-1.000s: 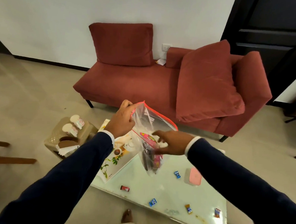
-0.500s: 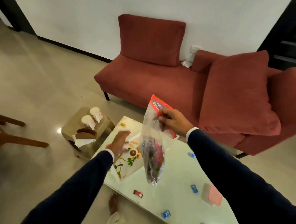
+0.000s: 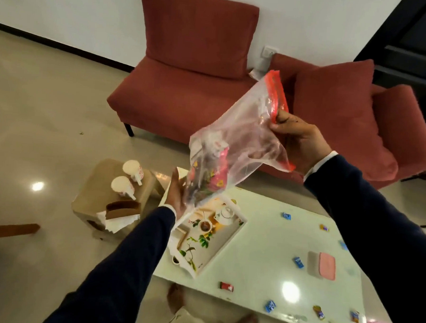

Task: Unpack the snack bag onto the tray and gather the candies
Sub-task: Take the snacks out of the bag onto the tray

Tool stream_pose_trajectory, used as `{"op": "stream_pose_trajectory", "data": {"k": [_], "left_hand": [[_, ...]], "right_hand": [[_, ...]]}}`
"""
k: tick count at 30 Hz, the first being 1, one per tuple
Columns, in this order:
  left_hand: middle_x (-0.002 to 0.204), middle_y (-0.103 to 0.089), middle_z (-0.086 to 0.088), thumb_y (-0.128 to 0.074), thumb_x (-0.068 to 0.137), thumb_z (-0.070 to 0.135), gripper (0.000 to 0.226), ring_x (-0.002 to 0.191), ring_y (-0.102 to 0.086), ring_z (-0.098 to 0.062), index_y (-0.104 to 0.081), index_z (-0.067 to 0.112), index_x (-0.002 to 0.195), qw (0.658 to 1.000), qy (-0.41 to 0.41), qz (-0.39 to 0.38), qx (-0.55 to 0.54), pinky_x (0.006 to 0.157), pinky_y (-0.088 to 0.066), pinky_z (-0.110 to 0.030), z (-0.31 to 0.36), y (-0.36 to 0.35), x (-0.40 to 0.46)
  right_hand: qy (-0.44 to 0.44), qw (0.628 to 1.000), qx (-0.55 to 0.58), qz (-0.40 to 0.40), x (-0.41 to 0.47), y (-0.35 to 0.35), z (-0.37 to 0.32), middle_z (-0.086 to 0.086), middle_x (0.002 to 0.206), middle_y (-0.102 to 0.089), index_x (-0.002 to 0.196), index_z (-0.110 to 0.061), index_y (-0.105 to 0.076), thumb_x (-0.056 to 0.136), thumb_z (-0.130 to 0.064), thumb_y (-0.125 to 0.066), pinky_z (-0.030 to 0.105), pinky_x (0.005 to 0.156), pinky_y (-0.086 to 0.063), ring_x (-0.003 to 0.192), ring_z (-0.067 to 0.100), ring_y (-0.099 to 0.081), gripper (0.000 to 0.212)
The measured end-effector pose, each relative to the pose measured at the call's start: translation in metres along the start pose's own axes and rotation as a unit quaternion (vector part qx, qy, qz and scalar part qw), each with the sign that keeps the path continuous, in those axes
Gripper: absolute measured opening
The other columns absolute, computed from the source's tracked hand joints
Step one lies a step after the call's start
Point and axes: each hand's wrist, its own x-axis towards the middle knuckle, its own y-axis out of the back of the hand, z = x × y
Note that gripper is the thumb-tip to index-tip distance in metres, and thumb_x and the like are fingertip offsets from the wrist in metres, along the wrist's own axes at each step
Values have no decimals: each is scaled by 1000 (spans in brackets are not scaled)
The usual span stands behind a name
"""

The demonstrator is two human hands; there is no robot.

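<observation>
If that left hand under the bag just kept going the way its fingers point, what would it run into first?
The left hand points up and away, palm against the bottom of the snack bag. Going on, it would probably slide along the bag's lower end first; beyond that lies floor, then the red sofa. Depth is hard to judge.

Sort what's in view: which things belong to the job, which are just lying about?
Job: snack bag, held by right hand and left hand; tray; candies scattered on table.
Lying about: cups, napkin holder, pink-lidded box, sofa.
</observation>
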Motion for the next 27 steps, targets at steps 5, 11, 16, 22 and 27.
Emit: {"op": "stream_pose_trajectory", "data": {"k": [5,11,16,22,27], "left_hand": [[133,-68,-16,-50,89,76,72,120,-65,-37,-76,18,123,994,-21,-78,71,102,-52,-51,41,-3,14],[121,-75,-12,-76,80,59,54,108,-74,-31,-79,20,117,992,-30,-119,29,83,-61,-43,40,5,11],[111,-77,-12,-77,75,65,64,93,-76,-29,-78,19,119,991,-40,-106,67,75,-64,-41,37,3,3],[131,-69,-18,-61,91,56,66,112,-70,-37,-59,11,140,986,-72,-83,124,89,-62,-46,37,13,-9],[122,-72,-21,-69,93,43,57,104,-73,-38,-62,7,136,992,-70,-36,97,87,-61,-49,31,46,-13]], "right_hand": [[-91,991,17,101,-13,5,7,12,76,-59,79,-1,-56,47,-11,-60,43,84,-46,76,32,-53,33],[-247,926,-254,128,-5,-1,-1,24,87,-63,101,7,-53,87,7,-46,41,55,-61,60,32,-68,16],[-178,892,-312,273,-22,-10,15,11,61,-48,72,-6,-64,100,-12,-47,19,33,-31,34,17,-41,33],[-167,912,-246,282,27,-55,36,16,51,-57,70,-3,-45,106,-4,-36,8,42,-42,40,0,-57,37],[-204,852,-475,84,70,-36,75,-2,111,-67,125,-10,-60,85,-37,-78,15,80,-54,113,23,-65,51]]}}
